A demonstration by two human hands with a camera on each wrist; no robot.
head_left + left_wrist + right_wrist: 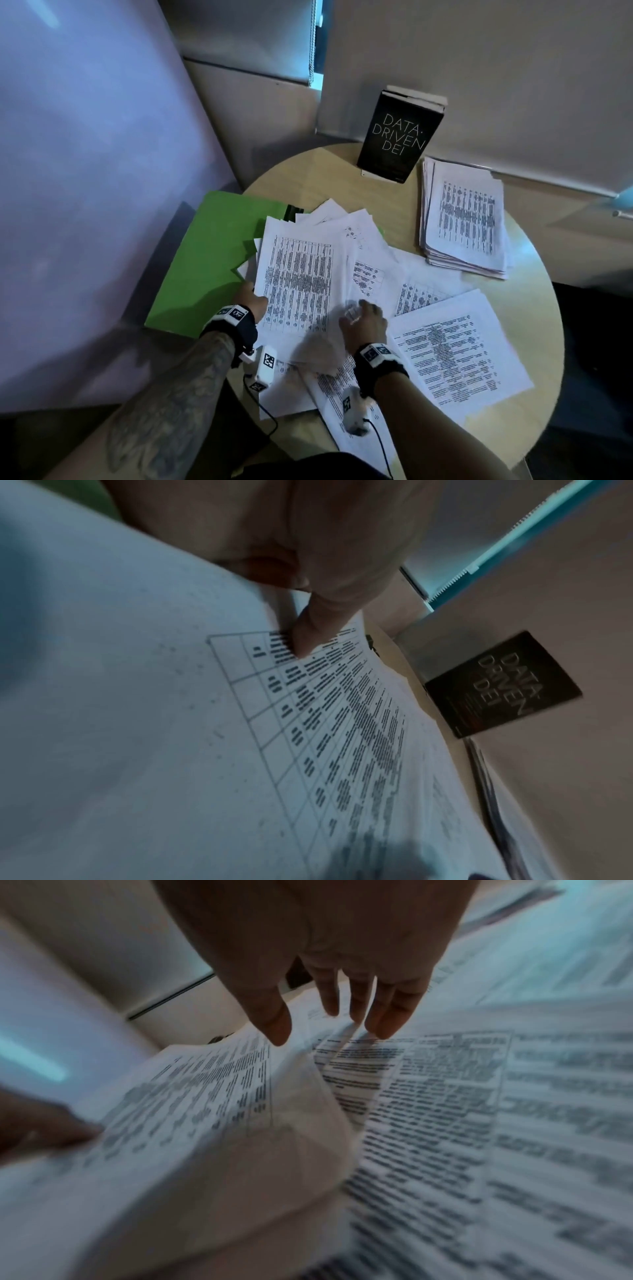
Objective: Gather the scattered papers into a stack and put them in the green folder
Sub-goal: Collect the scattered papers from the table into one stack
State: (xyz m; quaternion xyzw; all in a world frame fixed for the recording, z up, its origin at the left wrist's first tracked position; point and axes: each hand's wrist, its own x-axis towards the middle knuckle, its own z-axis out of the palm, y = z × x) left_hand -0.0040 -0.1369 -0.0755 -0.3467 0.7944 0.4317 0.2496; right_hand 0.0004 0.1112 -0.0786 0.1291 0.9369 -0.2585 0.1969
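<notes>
Paper sheets look thin and floppy; my left hand pinches their edge, my right hand seems spread loosely; I'd grip both sides.

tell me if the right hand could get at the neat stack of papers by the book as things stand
Probably yes. The right hand is open, holding nothing, its fingers over the loose sheets. The neat stack lies farther out on the same side of the table, beside the book, with only flat paper between.
</notes>
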